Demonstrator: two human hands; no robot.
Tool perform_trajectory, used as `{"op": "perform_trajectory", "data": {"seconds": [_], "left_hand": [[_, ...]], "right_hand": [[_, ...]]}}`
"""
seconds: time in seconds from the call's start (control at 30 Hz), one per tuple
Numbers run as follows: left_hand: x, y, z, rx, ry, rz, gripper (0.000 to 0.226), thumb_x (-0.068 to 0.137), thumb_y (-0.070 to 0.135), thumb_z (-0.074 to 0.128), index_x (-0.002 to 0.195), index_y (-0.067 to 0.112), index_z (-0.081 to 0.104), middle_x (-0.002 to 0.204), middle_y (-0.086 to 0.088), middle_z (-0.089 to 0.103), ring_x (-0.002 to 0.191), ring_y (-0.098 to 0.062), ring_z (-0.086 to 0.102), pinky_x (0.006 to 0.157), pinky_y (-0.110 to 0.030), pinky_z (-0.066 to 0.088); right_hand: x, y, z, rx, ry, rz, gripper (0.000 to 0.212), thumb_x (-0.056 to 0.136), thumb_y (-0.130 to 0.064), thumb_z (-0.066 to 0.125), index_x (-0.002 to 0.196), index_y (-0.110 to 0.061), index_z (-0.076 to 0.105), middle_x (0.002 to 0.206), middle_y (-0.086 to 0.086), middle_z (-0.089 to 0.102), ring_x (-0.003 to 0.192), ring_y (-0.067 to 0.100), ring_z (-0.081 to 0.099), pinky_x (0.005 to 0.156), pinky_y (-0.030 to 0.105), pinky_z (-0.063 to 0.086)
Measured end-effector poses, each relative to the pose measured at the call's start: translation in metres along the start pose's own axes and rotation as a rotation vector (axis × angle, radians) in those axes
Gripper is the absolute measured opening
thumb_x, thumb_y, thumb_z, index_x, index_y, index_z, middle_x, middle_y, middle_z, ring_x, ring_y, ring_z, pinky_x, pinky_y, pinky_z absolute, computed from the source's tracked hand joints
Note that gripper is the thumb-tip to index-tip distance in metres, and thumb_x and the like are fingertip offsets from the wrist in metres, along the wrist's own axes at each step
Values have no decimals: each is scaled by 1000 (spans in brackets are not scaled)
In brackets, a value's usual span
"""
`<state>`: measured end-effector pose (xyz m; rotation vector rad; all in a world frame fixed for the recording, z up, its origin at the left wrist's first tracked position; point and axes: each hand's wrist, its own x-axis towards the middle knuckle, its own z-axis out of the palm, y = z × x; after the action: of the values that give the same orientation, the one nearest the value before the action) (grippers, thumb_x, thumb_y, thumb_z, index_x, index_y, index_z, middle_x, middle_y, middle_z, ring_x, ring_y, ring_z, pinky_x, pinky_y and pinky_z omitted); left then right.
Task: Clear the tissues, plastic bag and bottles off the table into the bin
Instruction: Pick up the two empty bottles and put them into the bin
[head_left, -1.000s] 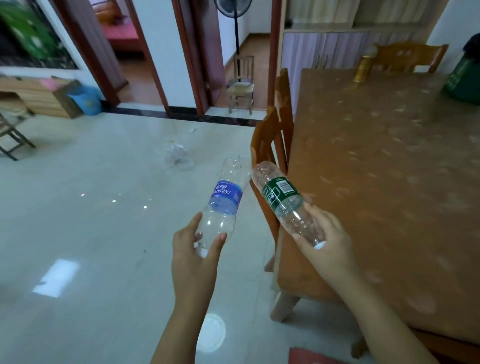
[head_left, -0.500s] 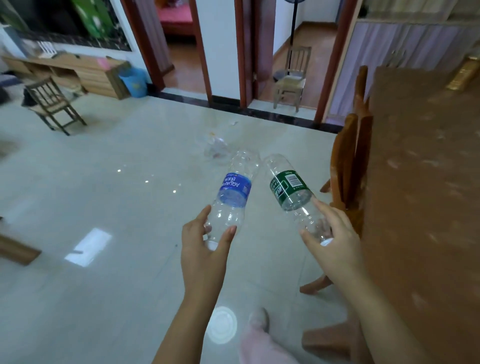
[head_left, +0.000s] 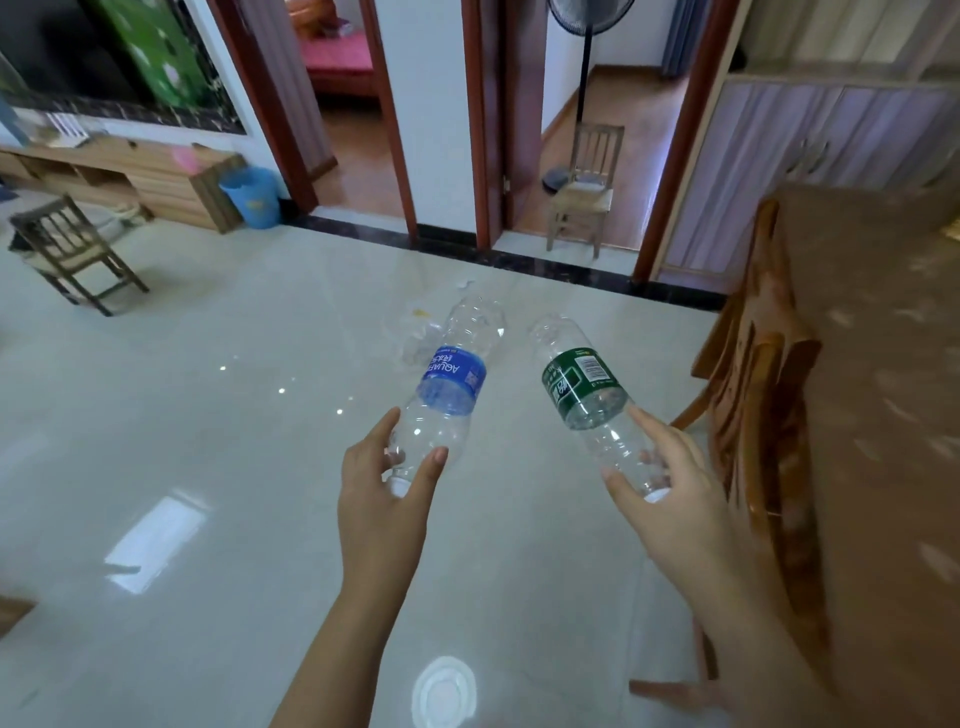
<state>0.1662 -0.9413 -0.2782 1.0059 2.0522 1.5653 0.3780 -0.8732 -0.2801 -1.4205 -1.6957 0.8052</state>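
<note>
My left hand (head_left: 382, 506) grips the cap end of an empty clear bottle with a blue label (head_left: 451, 382), its base pointing away from me. My right hand (head_left: 675, 512) holds a second empty clear bottle with a green label (head_left: 581, 387) the same way. Both bottles hang over the pale tiled floor. A crumpled clear plastic bag (head_left: 415, 343) lies on the floor just beyond the blue bottle. A blue bin (head_left: 252, 197) stands far off at the back left beside a wooden cabinet. The brown table (head_left: 883, 415) fills the right edge.
Wooden chairs (head_left: 753, 374) are pushed against the table's left side. A small wooden chair (head_left: 78, 249) stands at the left, another (head_left: 584, 187) sits in a doorway by a standing fan (head_left: 584, 78). A low wooden cabinet (head_left: 130, 179) runs along the back left wall.
The view has turned left, away from the table and toward the open floor. Both hands keep their bottles, which have drawn slightly apart. The blue bin has come into view.
</note>
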Motion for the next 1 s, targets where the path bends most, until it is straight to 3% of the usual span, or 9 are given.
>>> {"op": "perform_trajectory", "data": {"seconds": [0.2,0.37,0.47,0.63,0.73,0.83,0.9,1.0], "left_hand": [[96,-17,23,-51,-94,-13,51,79,25,69,126,33,48,115,10,52,100,1,54,73,-10,39],[200,-22,22,-57,-141,35,51,79,25,69,125,32,48,107,15,50,98,3,52,74,-11,41],[259,-22,23,-46,-144,61,53,79,24,70,126,32,48,104,19,49,97,4,52,76,-14,41],[336,-24,52,-46,-183,53,52,79,24,69,127,29,48,111,11,49,97,2,53,78,-18,42],[372,-23,85,-49,-226,49,52,80,22,69,127,28,48,112,8,50,98,3,53,78,-20,42],[410,-18,135,-42,-286,62,52,80,23,69,127,28,48,114,8,51,98,2,53,81,-24,44],[434,-9,175,-37,-330,85,51,80,25,69,126,30,48,111,11,51,98,1,53,81,-26,44],[468,11,238,-32,-390,124,51,79,27,69,126,32,47,107,20,50,97,1,53,78,-23,42]], "right_hand": [[71,-9,54,-30,86,-11,55,75,-13,71,125,-25,51,116,-6,49,92,10,52,77,24,40],[146,-33,112,-110,62,-7,54,75,-17,70,125,-28,50,112,-8,49,91,8,51,67,1,34],[193,-49,139,-133,51,-10,55,76,-17,70,125,-28,49,112,-7,48,92,9,52,65,3,35],[254,-56,168,-130,64,-1,54,78,-21,67,128,-28,45,113,-8,47,89,-6,48,64,1,38],[289,-45,173,-134,89,7,55,77,-20,69,125,-29,45,112,-5,49,89,3,51,67,8,38],[333,-27,166,-145,147,40,55,76,-17,70,125,-23,47,110,-4,49,89,6,52,64,5,40],[367,-12,157,-155,190,62,55,75,-16,71,125,-22,48,110,-2,50,88,2,51,65,1,40],[421,11,136,-162,248,91,55,76,-17,70,125,-22,48,112,1,52,91,11,53,68,6,38]]}}
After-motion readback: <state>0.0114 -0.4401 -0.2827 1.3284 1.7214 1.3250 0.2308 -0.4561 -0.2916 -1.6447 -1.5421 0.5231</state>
